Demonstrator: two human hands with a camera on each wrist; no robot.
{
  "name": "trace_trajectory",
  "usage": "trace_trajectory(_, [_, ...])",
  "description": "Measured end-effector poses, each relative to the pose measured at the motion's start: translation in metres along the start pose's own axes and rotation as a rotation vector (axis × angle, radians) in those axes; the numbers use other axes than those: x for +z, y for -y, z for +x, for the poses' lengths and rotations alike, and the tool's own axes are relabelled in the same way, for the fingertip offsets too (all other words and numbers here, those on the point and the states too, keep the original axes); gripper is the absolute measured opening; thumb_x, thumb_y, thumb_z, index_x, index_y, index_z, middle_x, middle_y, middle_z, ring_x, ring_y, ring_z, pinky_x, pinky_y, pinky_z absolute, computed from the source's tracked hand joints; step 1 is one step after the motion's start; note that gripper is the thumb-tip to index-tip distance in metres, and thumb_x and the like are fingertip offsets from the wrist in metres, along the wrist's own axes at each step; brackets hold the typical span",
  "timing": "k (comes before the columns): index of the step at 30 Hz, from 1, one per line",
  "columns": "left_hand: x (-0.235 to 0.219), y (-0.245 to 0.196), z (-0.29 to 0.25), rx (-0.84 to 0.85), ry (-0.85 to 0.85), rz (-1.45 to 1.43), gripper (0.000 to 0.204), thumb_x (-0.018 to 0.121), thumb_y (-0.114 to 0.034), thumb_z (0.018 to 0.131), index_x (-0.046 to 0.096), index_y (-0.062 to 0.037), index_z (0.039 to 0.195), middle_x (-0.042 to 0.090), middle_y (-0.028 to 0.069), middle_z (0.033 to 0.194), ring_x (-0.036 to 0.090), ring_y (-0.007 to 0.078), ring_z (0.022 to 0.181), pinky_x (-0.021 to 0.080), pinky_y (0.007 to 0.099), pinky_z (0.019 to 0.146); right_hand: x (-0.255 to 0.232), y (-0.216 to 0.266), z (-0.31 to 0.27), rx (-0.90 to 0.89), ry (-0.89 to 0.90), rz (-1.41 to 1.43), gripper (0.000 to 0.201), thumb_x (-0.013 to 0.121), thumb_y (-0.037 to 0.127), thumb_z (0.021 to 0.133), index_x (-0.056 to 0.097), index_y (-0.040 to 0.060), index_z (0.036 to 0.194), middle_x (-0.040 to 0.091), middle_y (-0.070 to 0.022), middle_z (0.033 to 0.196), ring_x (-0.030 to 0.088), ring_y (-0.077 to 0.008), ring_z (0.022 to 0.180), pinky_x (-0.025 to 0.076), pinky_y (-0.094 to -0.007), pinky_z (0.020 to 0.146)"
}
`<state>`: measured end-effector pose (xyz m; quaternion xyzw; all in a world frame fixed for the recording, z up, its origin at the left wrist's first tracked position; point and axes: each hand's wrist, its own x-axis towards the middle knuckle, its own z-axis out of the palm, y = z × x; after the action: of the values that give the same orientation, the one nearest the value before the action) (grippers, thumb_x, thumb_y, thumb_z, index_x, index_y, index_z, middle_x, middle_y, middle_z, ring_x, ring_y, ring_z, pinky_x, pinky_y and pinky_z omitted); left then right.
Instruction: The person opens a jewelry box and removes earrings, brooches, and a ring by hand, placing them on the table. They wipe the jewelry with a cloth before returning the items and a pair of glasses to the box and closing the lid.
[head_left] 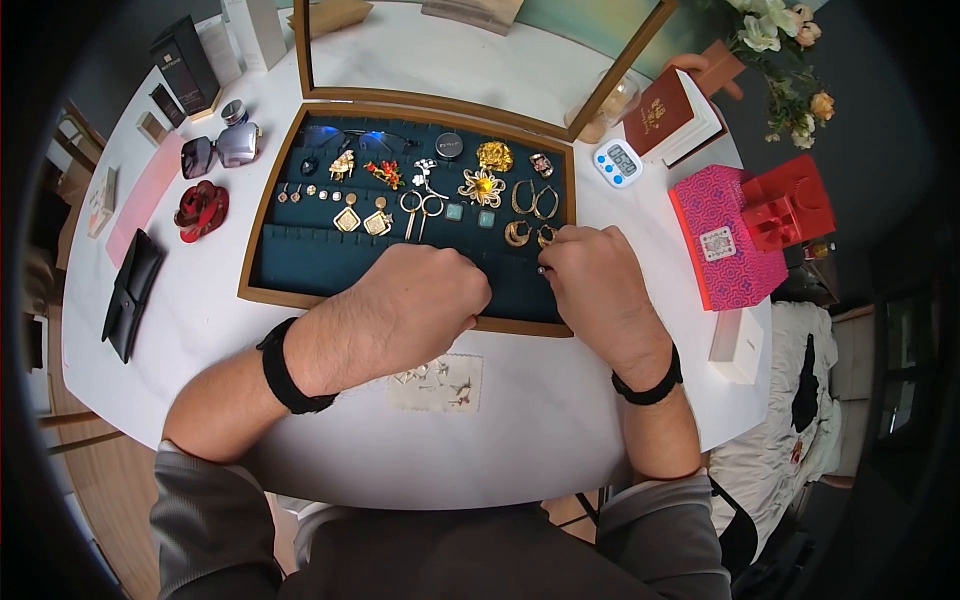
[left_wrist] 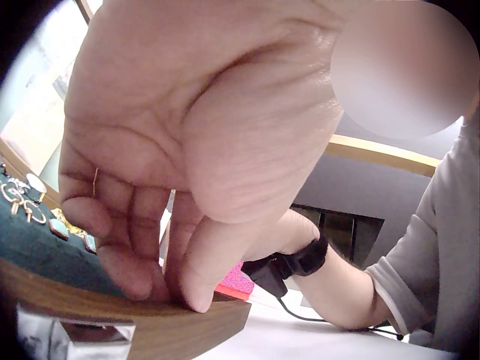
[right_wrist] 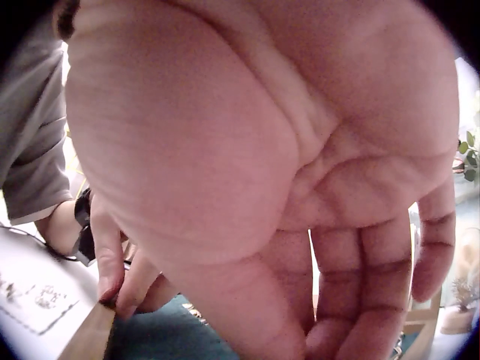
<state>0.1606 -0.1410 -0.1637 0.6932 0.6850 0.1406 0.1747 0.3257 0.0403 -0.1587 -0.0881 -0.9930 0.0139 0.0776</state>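
Head view shows us 2 bare hands over the front edge of a wooden jewellery tray [head_left: 262, 225] lined in dark green, which lies in the middle of a white table [head_left: 560, 420]. Our left hand [head_left: 420, 300] is curled into a loose fist at the tray's front rim; in the left wrist view its fingertips [left_wrist: 135, 277] press down on the wood, and we cannot tell whether they pinch anything. Our right hand [head_left: 590, 275] sits near the tray's front right corner, fingers bent toward a small gold earring [head_left: 545, 237] at their tips; whether it grips the earring we cannot tell. Just beside it lie a gold hoop [head_left: 517, 233] and 2 larger hoops [head_left: 535, 200]. A small cloth with pins [head_left: 437, 383] rests near the table's front edge.
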Motion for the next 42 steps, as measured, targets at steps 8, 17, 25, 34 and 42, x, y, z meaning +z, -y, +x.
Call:
trace_trajectory(8, [-0.002,0.0,-0.001,-0.005,0.009,0.002,0.007,0.079,-0.012,0.091,0.077,-0.005,0.089,0.072,0.0098,0.09,0.075,0.0318,0.092,0.061,0.0437,0.08,0.0,0.0,0.0,0.01,0.011,0.004,0.012,0.07,-0.007,0.078,0.075,0.0034,0.079,0.069,-0.0127,0.083,0.07,-0.032,0.087,0.05,-0.0421,0.082])
trace_trajectory(17, [-0.012,-0.029,-0.019,0.239,0.114,0.08,0.007,0.07,0.004,0.079,0.068,-0.0019,0.084,0.067,0.0125,0.087,0.074,0.0339,0.089,0.061,0.0425,0.074,-0.012,0.006,0.0,0.04,-0.143,0.023,0.007,0.072,-0.003,0.082,0.074,0.0032,0.079,0.068,-0.0124,0.082,0.068,-0.032,0.084,0.049,-0.043,0.08])
trace_trajectory(25, [0.005,-0.031,-0.02,0.304,0.24,0.101,0.005,0.07,0.003,0.081,0.068,-0.0007,0.083,0.068,0.0133,0.087,0.074,0.0335,0.088,0.061,0.0419,0.074,-0.013,0.007,0.0,0.032,-0.149,0.033,0.008,0.072,-0.002,0.086,0.073,0.0023,0.079,0.068,-0.0132,0.081,0.068,-0.0325,0.084,0.048,-0.0434,0.079])
trace_trajectory(34, [0.019,-0.032,-0.019,0.345,0.198,0.072,0.006,0.074,0.002,0.082,0.068,0.0012,0.081,0.068,0.0148,0.084,0.075,0.0327,0.085,0.063,0.0406,0.074,-0.019,0.011,0.001,0.116,-0.016,0.012,0.011,0.08,0.004,0.09,0.079,0.0012,0.1,0.075,-0.0126,0.096,0.069,-0.0315,0.09,0.051,-0.0419,0.088])
trace_trajectory(42, [0.021,-0.032,-0.018,0.348,0.195,0.057,0.009,0.073,0.003,0.083,0.066,0.0022,0.078,0.068,0.0152,0.08,0.075,0.0328,0.085,0.063,0.0415,0.073,-0.014,0.01,0.0,0.051,-0.115,0.036,0.004,0.076,0.002,0.089,0.075,0.0018,0.085,0.07,-0.0128,0.082,0.069,-0.0312,0.084,0.048,-0.0429,0.08])
